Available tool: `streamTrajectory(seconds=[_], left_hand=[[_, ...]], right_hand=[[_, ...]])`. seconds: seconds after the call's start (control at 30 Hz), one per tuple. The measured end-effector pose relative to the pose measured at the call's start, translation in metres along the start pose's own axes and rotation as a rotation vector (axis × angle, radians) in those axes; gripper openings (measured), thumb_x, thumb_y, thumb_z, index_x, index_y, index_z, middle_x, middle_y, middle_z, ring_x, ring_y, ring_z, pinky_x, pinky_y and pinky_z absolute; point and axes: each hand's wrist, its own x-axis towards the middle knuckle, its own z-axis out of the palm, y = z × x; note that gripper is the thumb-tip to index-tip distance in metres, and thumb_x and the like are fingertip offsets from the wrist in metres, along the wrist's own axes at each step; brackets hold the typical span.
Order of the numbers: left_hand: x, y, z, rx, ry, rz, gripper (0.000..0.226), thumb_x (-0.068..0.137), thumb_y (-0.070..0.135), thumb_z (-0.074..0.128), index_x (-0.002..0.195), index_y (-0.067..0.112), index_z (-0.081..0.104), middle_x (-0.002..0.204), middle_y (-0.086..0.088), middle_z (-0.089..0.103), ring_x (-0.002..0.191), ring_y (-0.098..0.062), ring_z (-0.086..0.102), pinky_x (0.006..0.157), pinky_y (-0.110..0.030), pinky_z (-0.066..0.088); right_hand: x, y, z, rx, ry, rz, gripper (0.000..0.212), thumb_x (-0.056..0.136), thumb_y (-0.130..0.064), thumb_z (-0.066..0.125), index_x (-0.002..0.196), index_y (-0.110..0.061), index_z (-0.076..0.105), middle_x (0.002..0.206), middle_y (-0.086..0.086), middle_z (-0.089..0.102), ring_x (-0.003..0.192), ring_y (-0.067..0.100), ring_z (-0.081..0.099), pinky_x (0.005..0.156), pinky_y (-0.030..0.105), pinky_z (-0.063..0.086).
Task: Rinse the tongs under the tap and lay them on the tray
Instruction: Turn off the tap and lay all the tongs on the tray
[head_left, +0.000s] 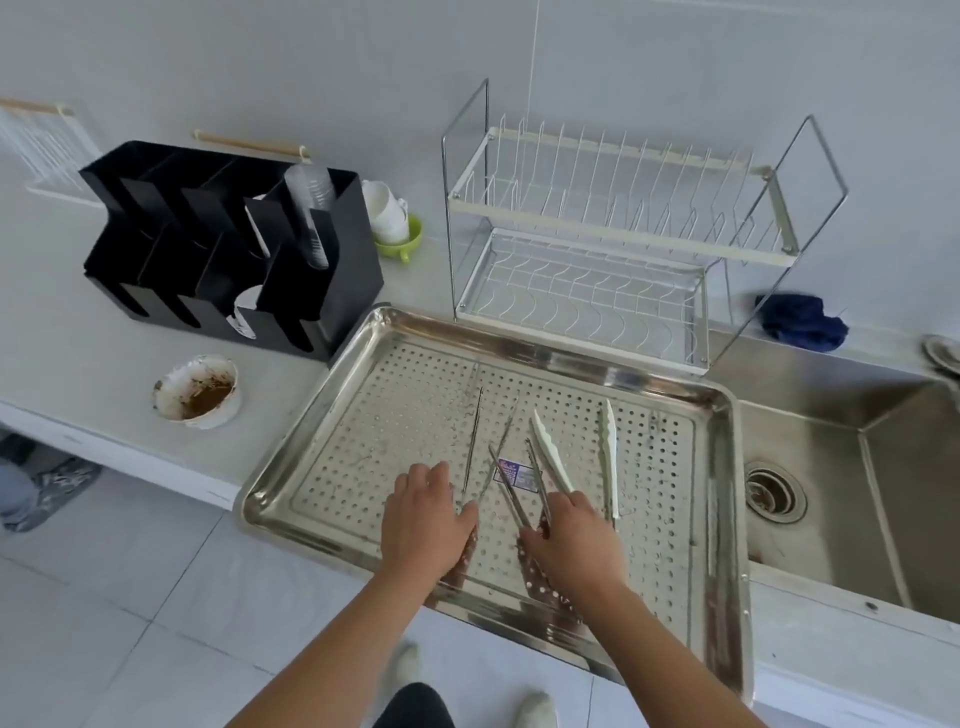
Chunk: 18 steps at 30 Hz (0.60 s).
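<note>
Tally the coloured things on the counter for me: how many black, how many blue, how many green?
Black: 1, the organiser
Blue: 1, the cloth
Green: 1, the cup
Total: 3

Grey counter (78, 332): steel tray (519, 351), black organiser (332, 291), dirty bowl (197, 392), dish rack (597, 227).

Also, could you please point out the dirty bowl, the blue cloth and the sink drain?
dirty bowl (200, 392), head view, on its stained inside.
blue cloth (802, 322), head view, middle of the bundle.
sink drain (775, 492), head view, centre of the strainer.
</note>
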Motion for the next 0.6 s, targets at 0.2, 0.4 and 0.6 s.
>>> streamTrajectory(seconds=[0.2,0.4,0.6], left_hand=[[0.051,0.022,0.001,0.018,-0.141,0.085,0.085,0.09,0.057,0.062,0.151,0.007,0.032,0.136,-0.012,0.051,0.113,-0.023,0.057,0.083,-0.031,0.058],[0.069,-0.015,-0.007,0.049,-0.218,0.154,0.061,0.091,0.034,0.067,0.142,0.009,0.044,0.125,-0.009,0.054,0.072,-0.011,0.055,0.048,-0.016,0.038],[0.072,-0.077,-0.025,0.023,-0.235,0.141,0.052,0.091,0.036,0.066,0.135,0.015,0.048,0.119,-0.004,0.055,0.07,-0.008,0.052,0.048,-0.015,0.034]], right_hand=[[-0.006,-0.005,0.007,0.04,0.103,0.134,0.033,0.09,-0.043,0.061,0.114,-0.02,0.06,0.102,-0.003,0.057,0.083,0.019,0.061,0.068,0.03,0.055],[-0.002,-0.031,0.018,0.059,0.117,0.282,0.035,0.089,-0.052,0.062,0.111,-0.024,0.059,0.113,-0.003,0.059,0.085,0.017,0.062,0.069,0.031,0.058],[0.019,-0.081,0.029,0.134,0.111,0.302,0.044,0.086,-0.05,0.065,0.121,-0.024,0.059,0.115,0.0,0.059,0.09,0.021,0.066,0.063,0.03,0.048]])
